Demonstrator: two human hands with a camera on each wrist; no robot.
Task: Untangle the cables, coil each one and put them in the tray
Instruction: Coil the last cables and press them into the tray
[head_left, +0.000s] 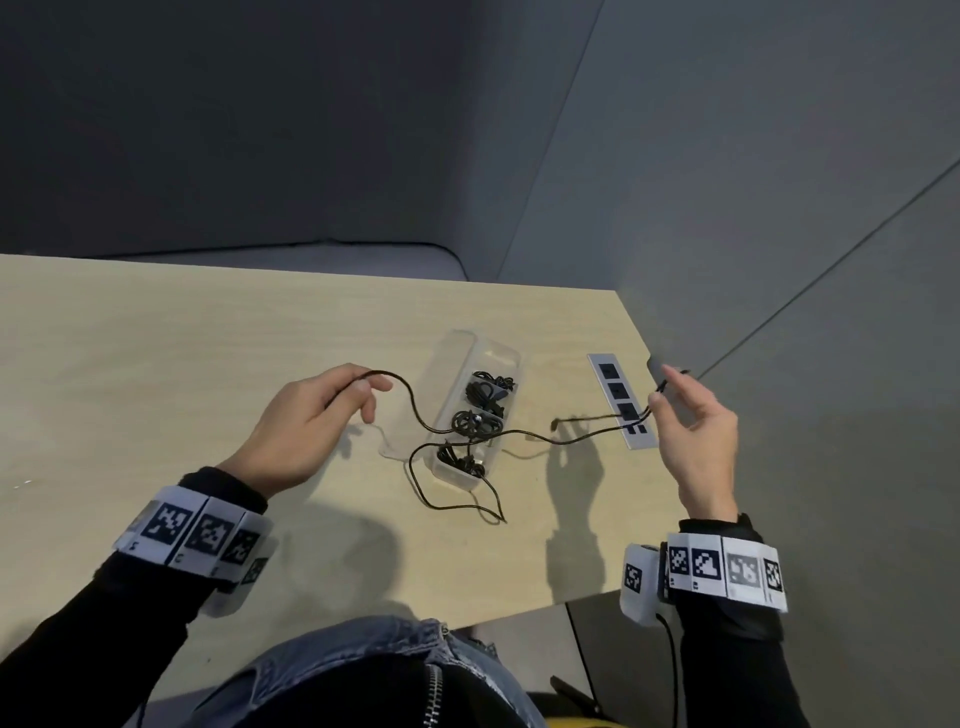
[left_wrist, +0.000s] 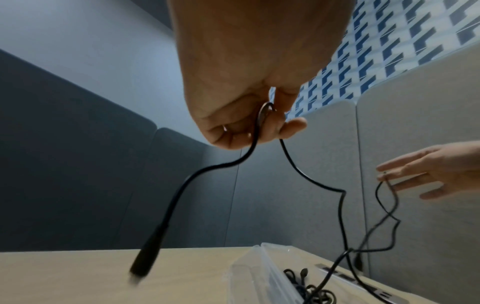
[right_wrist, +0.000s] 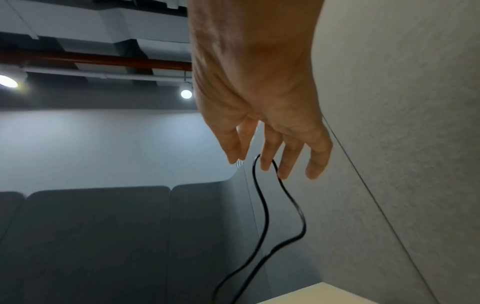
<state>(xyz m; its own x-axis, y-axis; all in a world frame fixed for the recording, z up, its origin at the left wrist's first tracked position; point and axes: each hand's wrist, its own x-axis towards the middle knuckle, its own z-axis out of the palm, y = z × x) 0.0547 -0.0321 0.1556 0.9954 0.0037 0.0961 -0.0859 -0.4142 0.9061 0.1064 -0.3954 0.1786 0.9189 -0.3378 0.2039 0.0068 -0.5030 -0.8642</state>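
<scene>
A long black cable (head_left: 408, 397) stretches between my two hands above the table. My left hand (head_left: 371, 395) pinches it near one end; in the left wrist view that hand (left_wrist: 265, 127) curls round the cable (left_wrist: 287, 156) and the plug (left_wrist: 146, 261) dangles below. My right hand (head_left: 665, 387) is raised at the table's right edge with straight fingers (right_wrist: 267, 156), and a bend of the cable (right_wrist: 265, 216) hangs over them. The slack crosses the clear plastic tray (head_left: 452, 358) and loops on the table (head_left: 413, 470). Coiled black cables (head_left: 475, 423) lie in the tray's compartments.
A metal socket strip (head_left: 621, 400) is set into the wooden table (head_left: 182, 364) right of the tray. The table ends just past it, against a grey partition (head_left: 779, 260). The tray (left_wrist: 249, 273) shows low in the left wrist view.
</scene>
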